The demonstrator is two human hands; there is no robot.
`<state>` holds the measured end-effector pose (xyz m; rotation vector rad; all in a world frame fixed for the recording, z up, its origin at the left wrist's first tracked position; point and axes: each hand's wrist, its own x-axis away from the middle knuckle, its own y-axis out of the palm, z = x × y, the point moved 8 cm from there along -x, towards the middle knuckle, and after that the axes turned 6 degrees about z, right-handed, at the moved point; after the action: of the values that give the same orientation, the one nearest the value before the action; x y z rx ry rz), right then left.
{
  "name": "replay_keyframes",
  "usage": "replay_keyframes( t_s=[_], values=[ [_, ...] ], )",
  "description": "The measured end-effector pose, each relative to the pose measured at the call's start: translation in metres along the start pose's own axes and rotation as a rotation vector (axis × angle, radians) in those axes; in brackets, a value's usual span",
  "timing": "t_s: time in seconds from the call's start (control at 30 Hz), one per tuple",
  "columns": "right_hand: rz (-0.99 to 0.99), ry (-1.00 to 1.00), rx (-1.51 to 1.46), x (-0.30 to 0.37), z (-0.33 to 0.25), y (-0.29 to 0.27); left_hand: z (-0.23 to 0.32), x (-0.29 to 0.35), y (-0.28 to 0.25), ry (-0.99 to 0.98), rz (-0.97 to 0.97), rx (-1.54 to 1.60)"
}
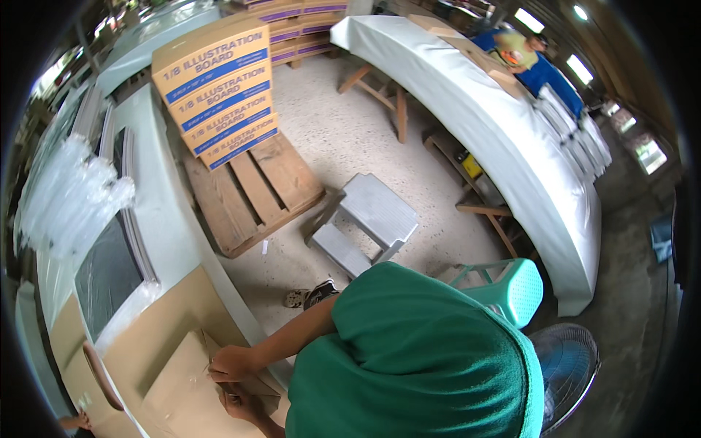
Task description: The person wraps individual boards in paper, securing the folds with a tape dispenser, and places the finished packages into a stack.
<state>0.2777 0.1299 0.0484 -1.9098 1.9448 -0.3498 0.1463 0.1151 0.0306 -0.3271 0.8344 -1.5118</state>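
Note:
A flat brown cardboard piece [181, 394], folded at its corner, lies on a larger cardboard sheet [182, 310] on the left-hand table. My right hand [234, 363] reaches in from the green sleeve and is closed at the edge of the cardboard piece, its fingers pinched together. Just below it, my left hand [243, 405] is curled close to the same edge, with a small dark spot between its fingers. Whatever either hand pinches is too small to make out. A cardboard panel with an oval handle hole [102, 376] stands beside them.
Plastic-wrapped dark panels [109, 270] and clear film [73, 193] lie on the table. Printed cartons [219, 95] stack on a wooden pallet [248, 190]. A grey step stool [380, 208], green stool [515, 292] and fan [566, 372] stand nearby. Another person's hand [77, 421] shows lower left; someone sits far right.

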Motion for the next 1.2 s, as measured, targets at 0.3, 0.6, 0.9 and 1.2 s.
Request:
replay_keyframes(
  t_s=[0.3,0.6,0.9,1.2],
  values=[
    [0.028,-0.471,0.247,0.050,0.019,0.063,0.003,-0.004,0.003,0.100,0.175,0.126],
    [-0.021,-0.354,0.322,0.054,0.019,0.044,0.002,0.002,-0.005,-0.029,0.064,0.019],
    [-0.467,-0.172,0.701,0.048,0.001,0.052,0.000,0.004,-0.016,0.062,0.143,-0.169],
    [-0.023,-0.434,0.714,0.046,-0.019,0.046,0.003,0.011,-0.039,-0.046,0.372,-0.333]
  ],
)
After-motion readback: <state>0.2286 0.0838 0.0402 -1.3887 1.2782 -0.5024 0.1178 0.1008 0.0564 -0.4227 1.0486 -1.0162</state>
